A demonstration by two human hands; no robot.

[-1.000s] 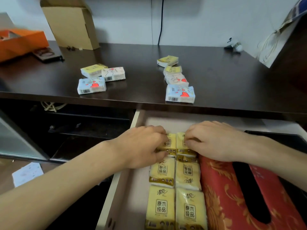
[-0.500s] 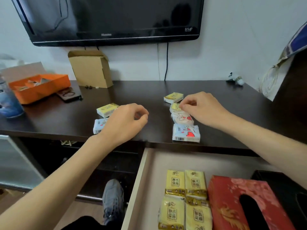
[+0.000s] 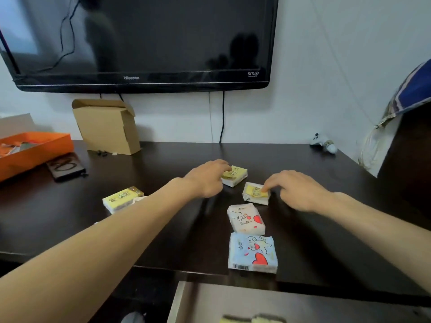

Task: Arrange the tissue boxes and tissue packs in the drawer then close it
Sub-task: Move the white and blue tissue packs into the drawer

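On the dark tabletop, my left hand (image 3: 206,179) closes its fingers on a yellow tissue pack (image 3: 236,176) at the far middle. My right hand (image 3: 296,190) pinches a second yellow tissue pack (image 3: 254,194) just right of it. Nearer me lie a white pack with red hearts (image 3: 246,220) and a light blue pack with hearts (image 3: 253,252). Another yellow pack (image 3: 122,199) lies left, partly behind my left forearm. The open drawer (image 3: 210,304) shows at the bottom edge, with the tops of two yellow packs (image 3: 251,319) inside.
A wall-mounted TV (image 3: 144,40) hangs above the table. A brown cardboard box (image 3: 107,127) stands at the back, an orange tray (image 3: 30,150) and a dark flat case (image 3: 66,167) at the left. A small white toy (image 3: 324,143) sits far right beside a hanging bag (image 3: 382,141).
Both hands left the packs in the drawer and reached up to the tabletop. My left hand crossed right to the far yellow pack; my right hand took the one beside it. The view tilted upward.
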